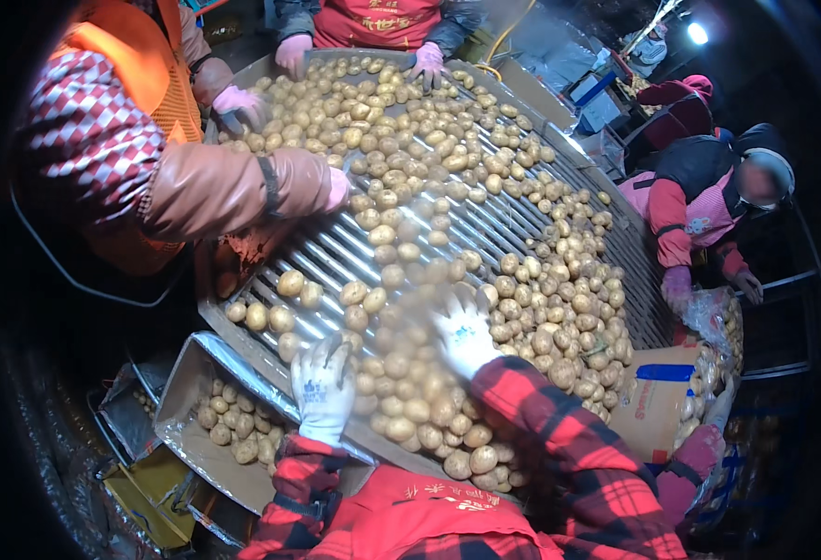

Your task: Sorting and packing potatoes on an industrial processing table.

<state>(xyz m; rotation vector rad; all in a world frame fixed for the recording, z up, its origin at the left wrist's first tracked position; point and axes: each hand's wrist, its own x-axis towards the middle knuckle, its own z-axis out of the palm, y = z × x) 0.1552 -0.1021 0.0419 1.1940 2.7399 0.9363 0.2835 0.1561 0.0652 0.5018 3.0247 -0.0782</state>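
Note:
Many potatoes [417,409] lie on a sorting table of metal rollers [326,245] in front of me. My left hand [323,385], in a white work glove, rests at the table's near edge, its fingertips by a few potatoes; whether it grips one is hidden. My right hand [465,332], gloved alike, reaches over the potatoes in the middle, palm down. Its fingers are partly blurred, so I cannot tell whether they hold anything. A dense heap of potatoes [564,308] lies to the right of it, and a smaller group [291,283] lies beyond my left hand.
A lined carton [172,420] with potatoes stands below the table's near left edge. Another carton [652,399] and bagged potatoes stand at the right. Co-workers with pink gloves [242,105] reach over the table's left and far sides; another person [704,182] bends at the right.

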